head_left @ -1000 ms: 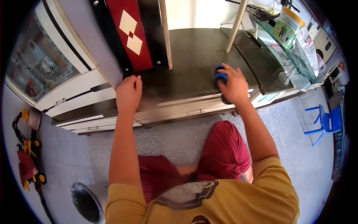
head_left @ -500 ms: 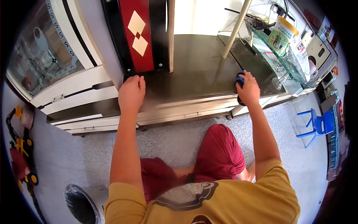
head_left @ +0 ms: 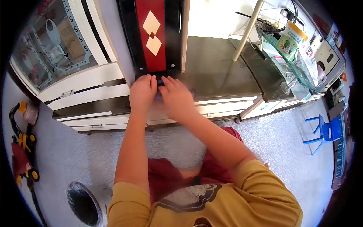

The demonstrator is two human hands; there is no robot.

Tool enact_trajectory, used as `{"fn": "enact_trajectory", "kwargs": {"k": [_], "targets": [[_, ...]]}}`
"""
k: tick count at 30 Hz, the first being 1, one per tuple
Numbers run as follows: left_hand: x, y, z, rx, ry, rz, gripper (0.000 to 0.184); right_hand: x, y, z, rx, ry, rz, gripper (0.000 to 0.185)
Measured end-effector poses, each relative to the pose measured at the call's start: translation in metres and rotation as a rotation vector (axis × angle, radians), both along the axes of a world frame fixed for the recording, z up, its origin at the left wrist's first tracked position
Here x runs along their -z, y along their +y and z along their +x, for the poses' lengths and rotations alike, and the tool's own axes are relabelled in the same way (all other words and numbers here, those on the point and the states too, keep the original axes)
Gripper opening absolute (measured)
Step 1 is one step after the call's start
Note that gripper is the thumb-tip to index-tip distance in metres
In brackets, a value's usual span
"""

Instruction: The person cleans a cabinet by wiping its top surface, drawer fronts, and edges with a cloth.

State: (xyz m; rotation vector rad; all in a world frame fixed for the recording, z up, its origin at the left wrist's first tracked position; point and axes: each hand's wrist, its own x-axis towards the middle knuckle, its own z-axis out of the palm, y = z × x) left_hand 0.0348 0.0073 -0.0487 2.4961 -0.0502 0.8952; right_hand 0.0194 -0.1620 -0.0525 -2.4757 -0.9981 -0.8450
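My left hand is closed at the foot of the red and black panel, by the edge of the dark cabinet top. Whatever its curled fingers hold, if anything, is hidden. Right beside it, my right hand is curled over a blue and black object, mostly covered by the hand and blurred. The fingers of both hands almost touch. Cream diamond shapes run down the middle of the panel, which stands upright on the cabinet top.
A pale pole rises from the cabinet top. On the right, a glass shelf carries a green and white tub. A blue chair, a lined bin and a toy excavator are on the floor.
My right hand has moved left with the blue and black object, from the right part of the cabinet top to beside my left hand. My left hand remains by the panel's foot. The view has shifted.
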Motion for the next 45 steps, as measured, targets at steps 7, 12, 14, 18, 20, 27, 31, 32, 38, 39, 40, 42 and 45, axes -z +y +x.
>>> {"fn": "enact_trajectory", "kwargs": {"k": [7,12,14,18,20,27,31,32,38,39,40,42,45], "targets": [[0.002,0.0,0.0,0.008,-0.024,-0.007,0.034,0.003,-0.019,0.005,-0.015,0.04,0.084,0.056],[-0.002,-0.002,-0.003,-0.011,-0.001,0.012,0.035,-0.001,-0.099,0.013,0.103,0.009,0.101,0.051],[-0.002,-0.003,-0.003,-0.025,0.008,0.013,0.035,0.001,-0.143,0.019,0.163,-0.014,0.126,0.049],[-0.002,-0.005,-0.003,-0.043,0.028,0.025,0.036,0.0,-0.239,0.032,0.337,0.012,0.119,0.045],[-0.002,-0.005,-0.003,-0.043,0.026,0.025,0.035,0.0,-0.285,0.04,0.437,0.025,0.093,0.041],[0.0,-0.006,-0.003,-0.038,0.002,0.031,0.036,-0.006,-0.324,0.054,0.686,0.103,-0.031,0.039],[-0.001,-0.006,-0.003,-0.036,0.016,0.034,0.036,-0.008,-0.281,0.043,0.677,0.129,-0.022,0.044],[-0.001,-0.007,-0.003,-0.037,0.013,0.028,0.036,0.002,-0.272,0.046,0.602,0.044,-0.026,0.044],[-0.005,-0.007,-0.005,-0.027,0.003,-0.006,0.037,0.0,-0.134,0.022,0.345,0.003,0.006,0.045],[-0.005,-0.007,-0.005,-0.03,0.004,-0.008,0.037,-0.003,-0.11,0.016,0.322,0.035,-0.031,0.048],[-0.005,-0.007,-0.005,-0.032,0.005,-0.009,0.038,-0.006,-0.086,0.011,0.311,0.057,-0.062,0.051],[-0.004,-0.005,-0.005,-0.021,-0.004,-0.03,0.038,-0.009,-0.043,0.001,0.237,0.094,-0.055,0.056],[-0.001,0.0,0.0,0.007,-0.034,-0.06,0.039,0.001,0.006,-0.002,0.092,0.004,-0.007,0.059]]}}
